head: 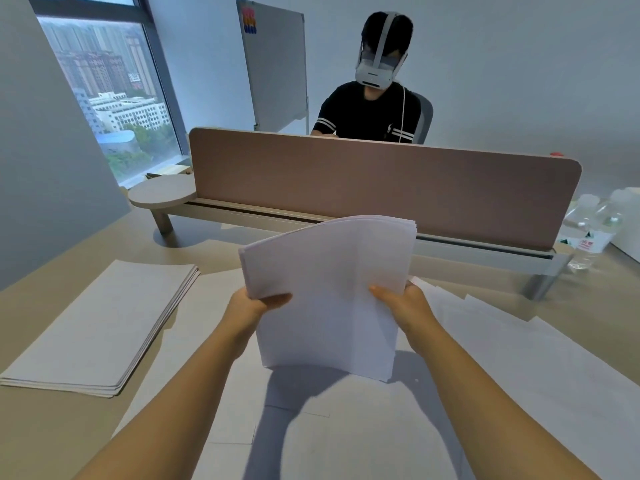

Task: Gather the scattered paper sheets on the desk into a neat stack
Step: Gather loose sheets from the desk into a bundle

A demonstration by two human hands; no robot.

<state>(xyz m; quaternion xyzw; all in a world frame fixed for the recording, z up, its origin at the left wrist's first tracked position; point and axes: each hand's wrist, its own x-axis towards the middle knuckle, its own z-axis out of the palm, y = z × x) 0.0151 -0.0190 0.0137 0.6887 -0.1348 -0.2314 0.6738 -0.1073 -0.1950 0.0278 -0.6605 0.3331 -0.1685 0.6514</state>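
Observation:
I hold a bundle of white paper sheets (329,289) upright over the middle of the desk, its top edge curling away from me. My left hand (254,304) grips its left edge, thumb on the front. My right hand (403,304) grips its right edge the same way. The bundle's lower edge stands on or just above loose white sheets (346,427) spread flat on the desk. More loose sheets (512,341) fan out to the right. A flat, squared stack of paper (100,327) lies on the desk at the left.
A brown divider panel (381,181) on a raised shelf crosses the back of the desk. A person wearing a headset (374,109) sits behind it. Clear plastic bottles (592,230) stand at the far right. A window is at the left.

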